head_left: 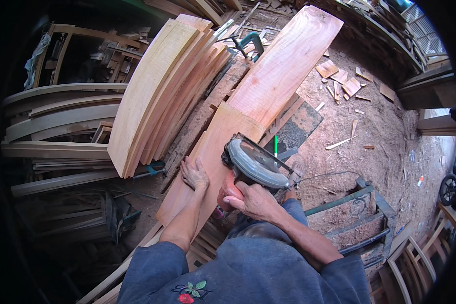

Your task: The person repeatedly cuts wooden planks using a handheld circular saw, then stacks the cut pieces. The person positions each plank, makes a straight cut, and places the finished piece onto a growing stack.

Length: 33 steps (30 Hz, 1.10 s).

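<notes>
A circular saw [256,164] is gripped by the right hand [253,200], closed on its reddish handle, at the near end of a long reddish plank [268,81] running toward one o'clock. The left hand [194,174] is laid flat and open on the plank at nine o'clock of the saw. For a clean cut, the base is best kept flat, the plank pressed steadily, and the fingers held clear of the blade line. A stack of curved boards [157,86] leans at eleven o'clock.

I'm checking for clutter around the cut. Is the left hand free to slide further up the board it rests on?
Probably yes. The left hand lies flat on the reddish board, whose surface ahead looks bare. The circular saw, gripped by the right hand, sits to its right, not in front.
</notes>
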### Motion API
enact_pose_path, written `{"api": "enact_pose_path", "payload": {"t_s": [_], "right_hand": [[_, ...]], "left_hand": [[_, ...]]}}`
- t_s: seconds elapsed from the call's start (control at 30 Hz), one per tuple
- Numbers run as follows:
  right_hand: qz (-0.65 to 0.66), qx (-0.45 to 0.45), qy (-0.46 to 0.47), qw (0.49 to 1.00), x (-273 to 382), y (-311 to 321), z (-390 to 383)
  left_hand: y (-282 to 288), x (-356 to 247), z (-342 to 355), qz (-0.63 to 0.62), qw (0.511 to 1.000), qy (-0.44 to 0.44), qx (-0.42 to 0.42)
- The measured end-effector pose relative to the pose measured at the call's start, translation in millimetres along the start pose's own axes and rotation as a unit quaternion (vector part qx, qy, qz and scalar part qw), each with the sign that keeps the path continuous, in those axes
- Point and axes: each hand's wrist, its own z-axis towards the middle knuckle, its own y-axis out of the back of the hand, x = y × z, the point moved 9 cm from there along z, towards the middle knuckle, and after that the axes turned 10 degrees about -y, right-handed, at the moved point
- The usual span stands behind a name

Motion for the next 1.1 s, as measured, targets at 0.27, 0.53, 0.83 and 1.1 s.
{"api": "enact_pose_path", "payload": {"t_s": [0.27,0.53,0.83,1.1], "right_hand": [[-0.008,-0.001,0.011,1.0,7.2,1.5,3.7],[-0.002,-0.005,0.009,1.0,10.9,0.5,11.9],[-0.011,-0.022,0.023,0.999,22.4,1.3,22.0],[-0.022,-0.03,0.029,0.999,28.2,-1.6,33.9]], "left_hand": [[4.3,-4.3,-1.5,-0.002,1.0,-0.006,0.007],[3.9,-5.6,-0.1,-0.005,1.0,-0.011,0.016],[4.7,-6.1,0.5,-0.004,1.0,-0.019,0.02],[2.6,-4.7,0.8,-0.002,1.0,-0.012,0.025]]}}
